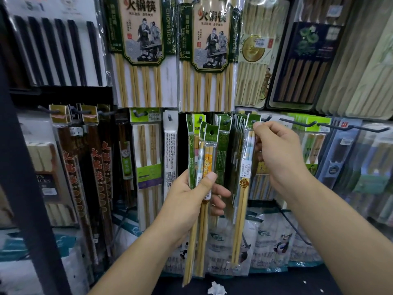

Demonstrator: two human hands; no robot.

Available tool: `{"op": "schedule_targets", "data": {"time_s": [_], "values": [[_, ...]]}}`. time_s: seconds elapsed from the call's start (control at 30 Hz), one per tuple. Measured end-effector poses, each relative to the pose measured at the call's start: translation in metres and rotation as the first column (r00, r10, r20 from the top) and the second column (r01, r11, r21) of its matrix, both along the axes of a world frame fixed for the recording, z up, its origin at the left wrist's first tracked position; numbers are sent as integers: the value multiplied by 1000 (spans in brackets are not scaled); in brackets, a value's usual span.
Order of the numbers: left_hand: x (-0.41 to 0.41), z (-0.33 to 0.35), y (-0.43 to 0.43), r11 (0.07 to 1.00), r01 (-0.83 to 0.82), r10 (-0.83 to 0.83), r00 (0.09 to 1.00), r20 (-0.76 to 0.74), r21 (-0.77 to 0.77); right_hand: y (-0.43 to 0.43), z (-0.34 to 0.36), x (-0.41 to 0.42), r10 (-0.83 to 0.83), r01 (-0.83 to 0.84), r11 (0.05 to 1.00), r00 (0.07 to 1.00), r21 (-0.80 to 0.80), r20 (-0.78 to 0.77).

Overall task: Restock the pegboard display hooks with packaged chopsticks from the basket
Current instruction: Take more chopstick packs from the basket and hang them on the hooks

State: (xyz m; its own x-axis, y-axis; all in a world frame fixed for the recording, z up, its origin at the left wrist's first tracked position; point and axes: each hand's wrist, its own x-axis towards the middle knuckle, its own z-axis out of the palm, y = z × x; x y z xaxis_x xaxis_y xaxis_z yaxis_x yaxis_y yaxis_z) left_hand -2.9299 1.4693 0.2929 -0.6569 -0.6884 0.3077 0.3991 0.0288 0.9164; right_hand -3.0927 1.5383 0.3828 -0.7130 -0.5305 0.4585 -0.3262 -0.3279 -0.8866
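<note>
Up at the hook row: right hand (276,154) is raised with one pack (244,188), fingers (258,125) pinching its green header (253,120) right by the punched hole.
Pack axis: long and close to upright, hanging from the pinch, with the bamboo tips swinging a little to the left at the bottom.
Key relation: hook (267,118) sits just to the right of the header, its upturned tip poking out beside the fingertips. I cannot tell whether the hole is over the tip or only level with it.
Nearer hand: the right one, clearly. It is at the hook, while the left is lower and further left.
Left hand (191,194): wrapped tight around a bundle (204,150) of several packs, thumb across the front, headers fanned up and tips pointing down.
Bundle position: held in front of the hung packs (223,145), apart from the pack in the right hand.
Next move, my call: the hole wants lining up with the hook tip and a push back along the hook. A small tilt of the header could make it catch on the tip.
Progress, my call: midway, with plenty in the left hand waiting to go up.
</note>
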Motion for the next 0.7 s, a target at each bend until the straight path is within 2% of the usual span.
{"op": "schedule_targets", "data": {"time_s": [0.2, 0.33, 0.5, 0.7], "values": [[0, 0, -1, 1000, -4, 4, 1000, 13, -4, -3, -3, -4, -14, 14, 1000, 1000, 9, -16], [-1, 0, 0, 999, -28, 27, 999, 22, 24, -8, -9, -11, -123, 133, 989, 982, 64, -141], [0, 0, 0, 996, -44, 44, 999, 11, 80, -11, -16, -16, -202, 217, 975, 953, 44, -227], [3, 4, 2, 995, 3, -1, 1000, -21, 95, -4, -26, -10, -244, 250, 968, 946, 1, -215]]}}
